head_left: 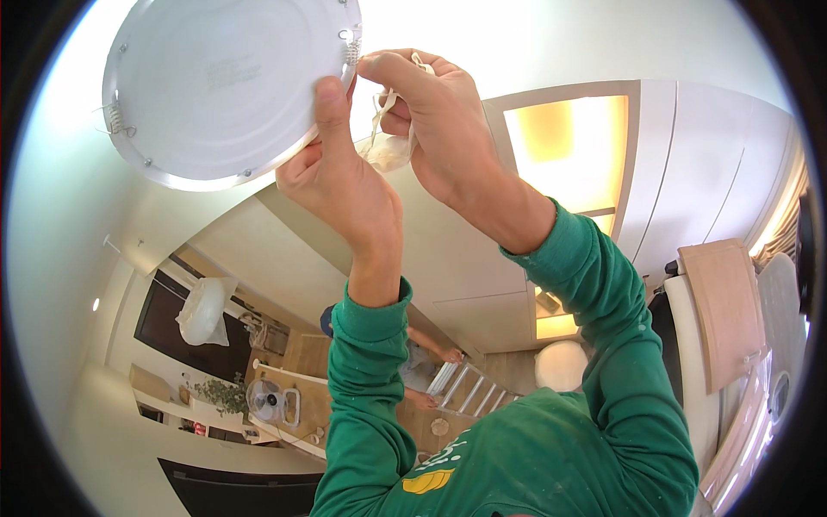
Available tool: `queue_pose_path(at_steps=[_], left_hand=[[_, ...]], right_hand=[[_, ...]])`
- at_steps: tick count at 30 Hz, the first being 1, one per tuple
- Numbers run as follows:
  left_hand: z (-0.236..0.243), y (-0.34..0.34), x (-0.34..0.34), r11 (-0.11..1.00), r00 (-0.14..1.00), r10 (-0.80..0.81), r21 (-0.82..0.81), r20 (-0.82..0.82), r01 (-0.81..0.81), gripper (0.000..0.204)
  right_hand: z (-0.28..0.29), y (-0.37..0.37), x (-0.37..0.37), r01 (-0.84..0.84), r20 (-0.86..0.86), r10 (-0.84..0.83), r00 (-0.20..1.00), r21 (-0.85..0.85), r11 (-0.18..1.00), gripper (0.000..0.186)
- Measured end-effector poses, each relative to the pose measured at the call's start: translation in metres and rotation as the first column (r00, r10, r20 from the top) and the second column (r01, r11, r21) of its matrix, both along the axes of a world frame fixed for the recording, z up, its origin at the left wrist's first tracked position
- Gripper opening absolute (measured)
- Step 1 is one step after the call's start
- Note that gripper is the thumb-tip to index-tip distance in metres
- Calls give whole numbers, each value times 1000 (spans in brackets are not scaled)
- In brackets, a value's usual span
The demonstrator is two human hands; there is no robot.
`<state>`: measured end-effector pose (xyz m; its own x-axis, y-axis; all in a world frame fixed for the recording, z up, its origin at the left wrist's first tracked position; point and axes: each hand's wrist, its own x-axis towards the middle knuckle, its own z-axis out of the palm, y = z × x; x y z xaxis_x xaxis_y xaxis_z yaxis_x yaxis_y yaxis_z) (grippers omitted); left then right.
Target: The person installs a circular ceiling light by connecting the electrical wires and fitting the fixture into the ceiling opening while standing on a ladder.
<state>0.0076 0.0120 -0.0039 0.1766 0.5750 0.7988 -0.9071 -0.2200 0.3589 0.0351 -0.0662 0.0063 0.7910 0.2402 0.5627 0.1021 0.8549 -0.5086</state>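
Overhead at the upper left is a round white ceiling panel light (228, 95), its back face showing faint print, small screws and coil springs at the rim. My left hand (345, 185) grips its lower right edge, thumb on the back face and fingers beneath. Beside it, my right hand (448, 121) is closed, thumb and forefinger against the rim near a coil spring (352, 52). A thin pale strip (385, 102) loops out of the right fingers, and a see-through pale piece (388, 153) shows below them. Whether the fingertips pinch the spring I cannot tell.
Far below, another person's hand (450, 355) is beside a metal ladder (478, 389). A fan (265, 401), a plant (222, 393) and a white bag-covered hanging object (205, 310) are at left. Tall white cabinets (689, 164) with a lit recess (573, 142) stand at right.
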Motion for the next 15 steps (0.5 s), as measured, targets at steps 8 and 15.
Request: queue_pose_path(at_steps=[8, 15], left_hand=[[-3, -5, 3, 996, 998, -58, -61, 10, 59, 36], [-4, -13, 3, 984, 987, -157, -91, -13, 156, 28]], right_hand=[[3, -1, -5, -225, -115, 226, 967, 28, 974, 19], [4, 3, -9, -358, -248, 390, 887, 166, 919, 19]])
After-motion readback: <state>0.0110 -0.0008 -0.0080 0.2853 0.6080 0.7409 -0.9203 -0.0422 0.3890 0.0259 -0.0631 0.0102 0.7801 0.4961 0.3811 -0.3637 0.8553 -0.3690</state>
